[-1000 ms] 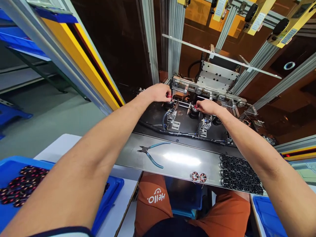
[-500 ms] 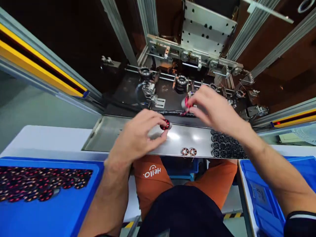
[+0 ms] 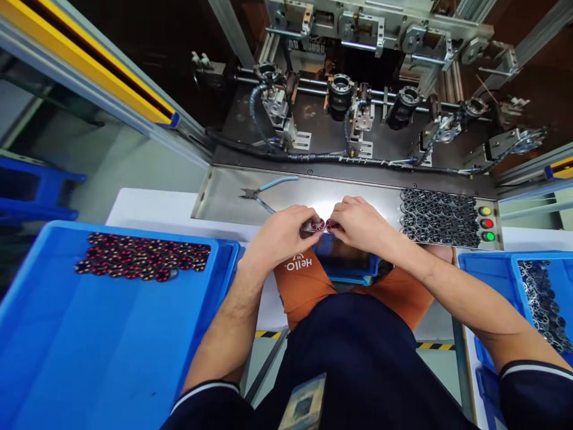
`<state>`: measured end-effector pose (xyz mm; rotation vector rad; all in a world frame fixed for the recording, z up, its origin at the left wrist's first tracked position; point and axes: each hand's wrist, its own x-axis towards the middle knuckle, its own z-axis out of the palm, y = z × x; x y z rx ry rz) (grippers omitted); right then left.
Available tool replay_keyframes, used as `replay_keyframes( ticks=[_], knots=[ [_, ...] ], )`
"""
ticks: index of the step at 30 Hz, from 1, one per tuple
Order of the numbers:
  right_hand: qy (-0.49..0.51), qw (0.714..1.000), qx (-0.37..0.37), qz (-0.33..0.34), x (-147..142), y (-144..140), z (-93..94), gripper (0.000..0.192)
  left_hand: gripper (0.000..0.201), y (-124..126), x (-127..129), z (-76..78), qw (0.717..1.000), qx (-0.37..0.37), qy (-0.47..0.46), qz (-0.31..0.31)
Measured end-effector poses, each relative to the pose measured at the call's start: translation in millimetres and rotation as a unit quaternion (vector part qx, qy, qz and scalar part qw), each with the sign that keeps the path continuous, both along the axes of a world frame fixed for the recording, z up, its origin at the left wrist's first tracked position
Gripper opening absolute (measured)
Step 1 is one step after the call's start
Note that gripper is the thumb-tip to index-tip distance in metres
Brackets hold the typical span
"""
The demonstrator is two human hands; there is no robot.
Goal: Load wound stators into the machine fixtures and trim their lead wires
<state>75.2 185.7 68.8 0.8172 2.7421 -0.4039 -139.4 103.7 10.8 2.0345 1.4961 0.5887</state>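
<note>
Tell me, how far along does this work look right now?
Part done, it seems: a layer of red wound coils already lies in the left blue bin. In hand: the left hand and right hand each pinch a small red coil at the steel shelf's edge. Left: rows of bare black cores on the shelf, more in the right bin, and the machine's holders look empty.
</note>
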Motion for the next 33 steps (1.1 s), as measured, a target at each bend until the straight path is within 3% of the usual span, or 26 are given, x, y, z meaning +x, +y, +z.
replay_keyframes(
  ticks=[3,5,8,11,13,15,18,22,25,33],
  knots=[
    [0.016,1.0,-0.019,0.019,13.9,-2.3,10.1,0.016,0.022,-9.6,0.0,0.9,1.0,-0.005,-0.012,0.003],
    [0.076,0.997,-0.025,0.0,37.8,1.7,26.4,0.016,0.036,-18.6,-3.7,3.9,1.0,0.006,-0.024,0.01],
    [0.214,0.97,0.034,-0.11,99.8,5.6,58.8,0.021,0.044,-36.1,-7.9,15.5,0.996,0.056,-0.046,0.048],
    [0.269,0.916,0.152,-0.256,168.1,-8.3,78.6,0.014,0.037,-47.1,3.9,30.7,0.984,0.13,-0.055,0.109],
    [0.26,0.893,0.187,-0.316,200.4,-25.9,74.4,0.01,0.036,-43.9,27.3,38.5,0.979,0.159,-0.066,0.108],
    [0.238,0.895,0.166,-0.338,217.7,-43.7,57.8,0.01,0.039,-31.5,62.9,42.1,0.981,0.166,-0.074,0.068],
    [0.21,0.903,0.126,-0.354,222.9,-61.4,27.0,0.013,0.04,-3.2,124.9,38.0,0.984,0.173,-0.044,0.012],
    [0.173,0.898,0.131,-0.382,218.1,-66.3,3.7,0.018,0.041,27.6,184.3,23.0,0.989,0.136,0.052,0.01],
    [0.144,0.899,0.122,-0.395,215.8,-63.6,-1.1,0.022,0.043,35.3,199.9,15.6,0.991,0.091,0.095,0.012],
    [0.119,0.905,0.118,-0.39,213.6,-54.9,-5.0,0.026,0.038,25.5,202.3,11.9,0.993,0.071,0.092,0.003]
  ],
)
